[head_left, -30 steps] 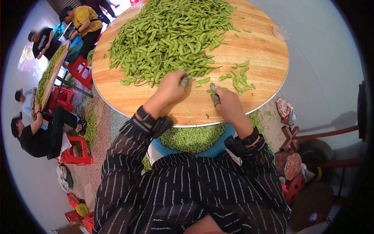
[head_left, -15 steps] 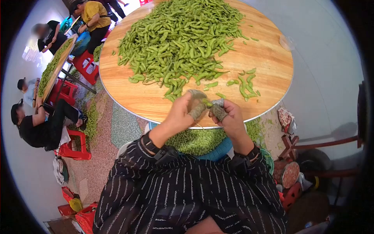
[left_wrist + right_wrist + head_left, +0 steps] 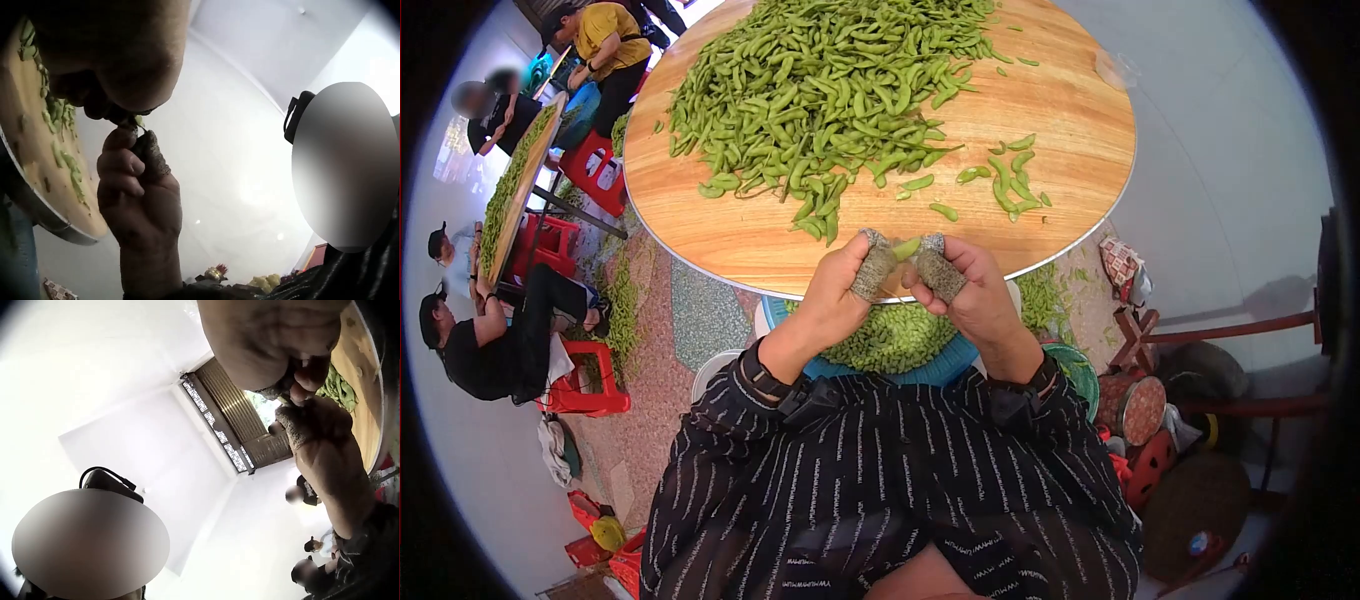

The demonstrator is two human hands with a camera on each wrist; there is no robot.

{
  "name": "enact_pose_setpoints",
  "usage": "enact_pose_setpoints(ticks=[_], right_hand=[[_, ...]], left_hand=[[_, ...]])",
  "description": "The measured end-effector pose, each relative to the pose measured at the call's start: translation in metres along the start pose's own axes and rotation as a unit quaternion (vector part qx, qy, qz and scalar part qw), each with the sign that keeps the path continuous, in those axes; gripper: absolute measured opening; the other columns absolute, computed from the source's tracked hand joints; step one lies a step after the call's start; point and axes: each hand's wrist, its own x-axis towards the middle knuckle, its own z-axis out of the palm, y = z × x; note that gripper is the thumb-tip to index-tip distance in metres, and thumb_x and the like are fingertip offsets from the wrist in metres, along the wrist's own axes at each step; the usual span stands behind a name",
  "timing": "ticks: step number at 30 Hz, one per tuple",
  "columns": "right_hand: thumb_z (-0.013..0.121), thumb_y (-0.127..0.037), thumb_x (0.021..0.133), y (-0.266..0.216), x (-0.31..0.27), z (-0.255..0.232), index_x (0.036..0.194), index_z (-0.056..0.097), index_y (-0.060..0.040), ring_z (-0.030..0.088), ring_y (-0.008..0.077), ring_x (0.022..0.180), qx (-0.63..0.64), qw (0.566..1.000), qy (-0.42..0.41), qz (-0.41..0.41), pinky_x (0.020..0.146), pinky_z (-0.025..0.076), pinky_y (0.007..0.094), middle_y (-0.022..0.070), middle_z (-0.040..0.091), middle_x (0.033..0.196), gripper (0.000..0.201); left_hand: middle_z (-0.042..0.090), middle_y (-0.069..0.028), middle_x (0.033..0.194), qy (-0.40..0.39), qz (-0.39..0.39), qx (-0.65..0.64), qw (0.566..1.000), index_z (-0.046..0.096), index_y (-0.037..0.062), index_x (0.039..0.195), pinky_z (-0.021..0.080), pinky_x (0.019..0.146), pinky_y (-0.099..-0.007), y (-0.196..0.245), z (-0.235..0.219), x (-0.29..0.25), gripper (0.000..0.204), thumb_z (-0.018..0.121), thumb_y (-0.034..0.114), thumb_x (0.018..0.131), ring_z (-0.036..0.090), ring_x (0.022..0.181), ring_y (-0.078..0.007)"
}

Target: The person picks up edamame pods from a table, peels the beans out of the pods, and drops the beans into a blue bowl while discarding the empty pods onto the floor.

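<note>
Over the near edge of the round wooden table (image 3: 1080, 160), a green edamame pod (image 3: 907, 248) is pinched between both hands. The left hand (image 3: 837, 290) grips one end, and the right hand (image 3: 980, 300) holds the other between thumb and forefinger. Grey-green wraps (image 3: 874, 266) cover the thumbs and forefingers. In the left wrist view, a bit of the pod (image 3: 139, 120) shows between the fingertips. Below the hands, a blue basin (image 3: 955, 368) holds shelled green beans (image 3: 890, 338). Beyond them lies a large heap of edamame pods (image 3: 820, 110).
A few loose pods (image 3: 1010, 185) lie right of the heap. Several people sit or stand around another pod-covered table (image 3: 525, 190) at left, by red stools (image 3: 585, 380). A green basket (image 3: 1075, 375) and a wooden frame (image 3: 1135, 340) stand at right.
The left hand has left the heap's edge and come toward the right hand at the table's near edge. Both hands now hold one pod between them, lower than before.
</note>
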Motion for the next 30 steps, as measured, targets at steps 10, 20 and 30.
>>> enact_pose_setpoints(ticks=[10,20,30], right_hand=[[0.042,0.001,0.078,-0.006,-0.004,0.007,0.089,0.053,-0.0008,0.045,0.0037,0.056,-0.018,0.999,0.028,0.006,0.045,0.033,0.0152,0.0017,0.054,0.073,0.015],[0.043,0.003,0.075,-0.007,-0.003,0.009,0.085,0.054,-0.0009,0.046,0.0043,0.057,-0.013,0.999,0.043,0.006,0.048,0.035,0.0159,0.0004,0.053,0.069,0.015],[0.043,0.006,0.073,-0.005,-0.002,0.006,0.085,0.054,-0.0005,0.044,0.0039,0.059,-0.049,0.998,0.033,-0.038,0.052,0.034,0.0168,-0.0005,0.052,0.069,0.017]], left_hand=[[0.054,-0.008,0.071,-0.009,-0.003,0.043,0.999,0.046,0.0013,0.086,0.042,0.059,-0.0268,-0.003,-0.002,-0.005,0.014,0.042,0.015,0.085,0.053,0.065,-0.0165],[0.051,-0.0068,0.068,-0.024,0.009,0.05,0.998,0.046,0.0016,0.086,0.04,0.058,-0.0261,-0.002,-0.002,-0.005,0.016,0.043,0.017,0.085,0.05,0.062,-0.0155],[0.054,-0.015,0.068,0.005,0.16,0.422,0.893,0.049,0.0016,0.083,0.041,0.051,-0.0331,0.016,-0.004,0.0,0.019,0.05,0.02,0.082,0.054,0.062,-0.0323]])
